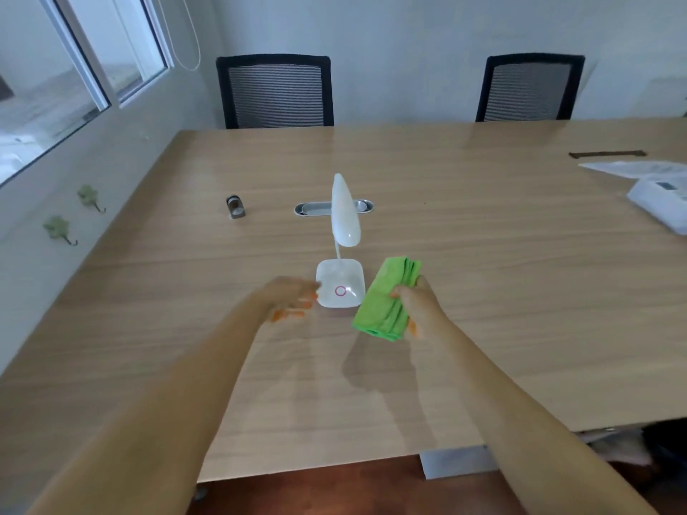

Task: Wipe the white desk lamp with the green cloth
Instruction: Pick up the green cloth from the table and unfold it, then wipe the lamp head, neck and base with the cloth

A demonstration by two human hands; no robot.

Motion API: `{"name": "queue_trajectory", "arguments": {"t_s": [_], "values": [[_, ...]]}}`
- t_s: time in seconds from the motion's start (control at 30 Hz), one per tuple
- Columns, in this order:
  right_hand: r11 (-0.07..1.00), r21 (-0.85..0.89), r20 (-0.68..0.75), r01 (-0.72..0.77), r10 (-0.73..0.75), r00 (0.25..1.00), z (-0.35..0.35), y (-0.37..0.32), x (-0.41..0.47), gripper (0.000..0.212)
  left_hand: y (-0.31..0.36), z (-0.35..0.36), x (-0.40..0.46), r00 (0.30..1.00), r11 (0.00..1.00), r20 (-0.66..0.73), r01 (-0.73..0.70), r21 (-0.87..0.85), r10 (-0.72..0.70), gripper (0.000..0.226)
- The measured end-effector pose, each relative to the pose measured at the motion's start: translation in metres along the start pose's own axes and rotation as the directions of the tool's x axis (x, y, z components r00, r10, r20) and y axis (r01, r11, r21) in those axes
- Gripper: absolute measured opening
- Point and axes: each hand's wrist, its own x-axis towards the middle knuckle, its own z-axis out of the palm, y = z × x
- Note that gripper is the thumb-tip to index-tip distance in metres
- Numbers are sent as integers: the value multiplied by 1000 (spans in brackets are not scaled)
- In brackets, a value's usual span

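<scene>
The white desk lamp point(344, 232) stands on the wooden table point(483, 254), its square base bearing a pink ring and its long head tilted up and away. A folded green cloth point(384, 297) hangs just right of the base, above the table, gripped in my right hand point(420, 304). Blurred and with fingers spread, my left hand point(288, 297) is at the base's left edge, fingertips at or near it; I cannot tell whether they touch. It holds nothing.
A small dark metal object point(235, 207) stands left of the lamp. A silver cable slot point(319, 208) lies behind it. White packaging point(658, 202) and a dark strip point(606, 154) lie at the far right. Two black chairs point(275, 91) stand behind the table.
</scene>
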Motion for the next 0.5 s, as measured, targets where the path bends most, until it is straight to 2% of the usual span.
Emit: {"name": "queue_trajectory", "arguments": {"t_s": [0.1, 0.2, 0.33, 0.5], "values": [[971, -146, -71, 190, -202, 977, -12, -29, 0, 29, 49, -17, -5, 984, 982, -101, -160, -104, 149, 46], [854, -310, -34, 419, -450, 892, -15, -66, -10, 35, 101, -21, -13, 951, 948, -129, -297, -119, 282, 61], [584, -484, 106, 651, -699, 707, -6, -115, -35, 51, 139, -10, -20, 926, 923, -47, -377, -78, 374, 59], [214, -575, 383, 789, -782, 491, 17, -153, -56, 62, 149, 2, -20, 935, 934, 0, -353, -52, 354, 37]]}}
